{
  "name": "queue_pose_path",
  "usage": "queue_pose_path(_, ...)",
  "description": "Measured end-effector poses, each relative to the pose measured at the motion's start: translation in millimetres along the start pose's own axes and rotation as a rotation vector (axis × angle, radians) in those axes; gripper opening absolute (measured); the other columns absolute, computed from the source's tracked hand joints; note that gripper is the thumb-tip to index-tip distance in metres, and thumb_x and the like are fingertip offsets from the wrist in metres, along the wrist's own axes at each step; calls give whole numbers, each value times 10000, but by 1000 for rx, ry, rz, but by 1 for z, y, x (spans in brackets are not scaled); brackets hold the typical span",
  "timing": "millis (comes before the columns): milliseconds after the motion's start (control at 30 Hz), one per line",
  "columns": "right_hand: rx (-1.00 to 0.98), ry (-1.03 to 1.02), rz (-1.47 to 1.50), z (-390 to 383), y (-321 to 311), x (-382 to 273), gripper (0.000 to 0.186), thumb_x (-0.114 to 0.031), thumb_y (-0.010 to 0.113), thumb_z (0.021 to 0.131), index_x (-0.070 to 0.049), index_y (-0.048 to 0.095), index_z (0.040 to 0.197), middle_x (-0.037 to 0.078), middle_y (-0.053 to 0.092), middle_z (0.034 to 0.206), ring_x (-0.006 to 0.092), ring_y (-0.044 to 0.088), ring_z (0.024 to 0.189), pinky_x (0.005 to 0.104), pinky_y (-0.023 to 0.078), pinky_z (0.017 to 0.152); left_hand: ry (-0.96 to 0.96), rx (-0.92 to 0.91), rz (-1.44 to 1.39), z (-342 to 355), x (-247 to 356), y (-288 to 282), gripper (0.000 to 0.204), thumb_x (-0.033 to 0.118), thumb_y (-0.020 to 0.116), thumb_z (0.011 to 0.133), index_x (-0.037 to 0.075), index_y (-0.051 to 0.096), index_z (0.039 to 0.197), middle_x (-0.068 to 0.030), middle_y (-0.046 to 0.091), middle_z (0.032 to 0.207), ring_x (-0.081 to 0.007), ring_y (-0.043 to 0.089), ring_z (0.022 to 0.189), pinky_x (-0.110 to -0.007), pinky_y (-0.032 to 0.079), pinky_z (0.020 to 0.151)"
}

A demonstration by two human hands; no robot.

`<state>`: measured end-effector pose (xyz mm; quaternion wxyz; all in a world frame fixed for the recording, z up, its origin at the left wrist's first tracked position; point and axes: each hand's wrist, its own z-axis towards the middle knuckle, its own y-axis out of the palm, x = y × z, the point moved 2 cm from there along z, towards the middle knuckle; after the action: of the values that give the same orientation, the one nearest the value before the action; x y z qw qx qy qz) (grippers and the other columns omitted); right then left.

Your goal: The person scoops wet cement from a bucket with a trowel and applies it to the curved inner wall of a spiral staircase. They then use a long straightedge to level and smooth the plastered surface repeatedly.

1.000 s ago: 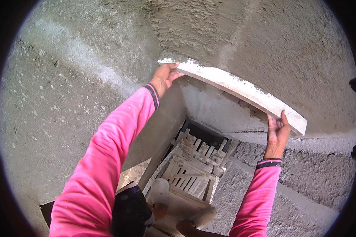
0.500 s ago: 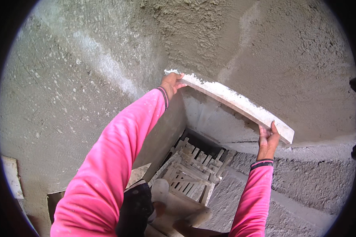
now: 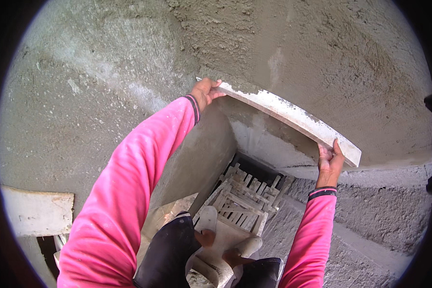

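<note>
My left hand [image 3: 206, 91] grips the left end of a long, pale straightedge board [image 3: 293, 115], and my right hand [image 3: 330, 158] grips it near its right end, fingers under the lower edge and thumb up. The board lies tilted across the grey plastered wall [image 3: 341, 72], its left end higher, against the surface. Grey mortar sits along part of its upper edge. The plaster above is rough in patches and smoother in others. My pink sleeves reach up from the lower edge of the head view.
Another plastered wall [image 3: 96, 96] meets this one at a corner on the left. Below are whitened wooden slats [image 3: 242, 192], my legs and pale footwear [image 3: 206, 216] on a plank. A pale board [image 3: 36, 211] is at lower left, a rough concrete slope [image 3: 369, 216] at lower right.
Both hands and the board dipped in the view, then rose again, the view itself shifting. More mortar covers the board's upper edge, and more of my legs and the lower-left board shows.
</note>
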<state>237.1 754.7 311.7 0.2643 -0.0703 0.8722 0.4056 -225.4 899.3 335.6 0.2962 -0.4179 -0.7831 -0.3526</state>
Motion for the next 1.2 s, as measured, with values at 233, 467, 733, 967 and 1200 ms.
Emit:
queue_pose_path(233, 56, -2, -26, -36, 44, -42, 387, -80, 641, 960, 49, 493, 1294, 189, 535, 1328, 375, 543, 1241, 588, 417, 1079, -29, 48, 40, -46, 58, 26, 315, -24, 636, 905, -101, 505, 1181, -197, 582, 1131, -380, 641, 1041, -483, 640, 855)
queue_pose_path(467, 50, 7, -27, -69, 79, -81, 372, -75, 664, 943, 33, 514, 1266, 169, 564, 1279, 380, 570, 1197, 590, 450, 1040, -79, 89, 21, -87, 94, 50, 278, -64, 583, 911, -113, 478, 1164, -214, 522, 1165, -412, 609, 1058, -558, 601, 929)
queue_pose_path(733, 100, 11, -27, -88, 103, -108, 324, -76, 673, 936, 30, 555, 1219, 170, 578, 1257, 355, 563, 1206, 578, 460, 1027, -95, 87, 29, -109, 121, 67, 334, -75, 580, 905, -112, 460, 1214, -215, 504, 1188, -411, 576, 1096, -549, 584, 960)
queue_pose_path(967, 86, -3, -47, -111, 130, -134, 390, -64, 672, 933, 43, 511, 1272, 197, 538, 1316, 363, 558, 1216, 587, 442, 1046, -103, 19, 39, -141, 158, 85, 392, -78, 561, 909, -116, 420, 1273, -242, 481, 1267, -428, 553, 1165, -556, 569, 978)
queue_pose_path(1200, 44, -24, -48, -139, 162, -163, 440, -62, 665, 941, 55, 470, 1317, 195, 518, 1338, 374, 520, 1267, 566, 441, 1080, -54, 109, 55, -179, 193, 109, 375, -64, 548, 907, -106, 454, 1268, -223, 543, 1207, -397, 608, 1082, -497, 599, 905)
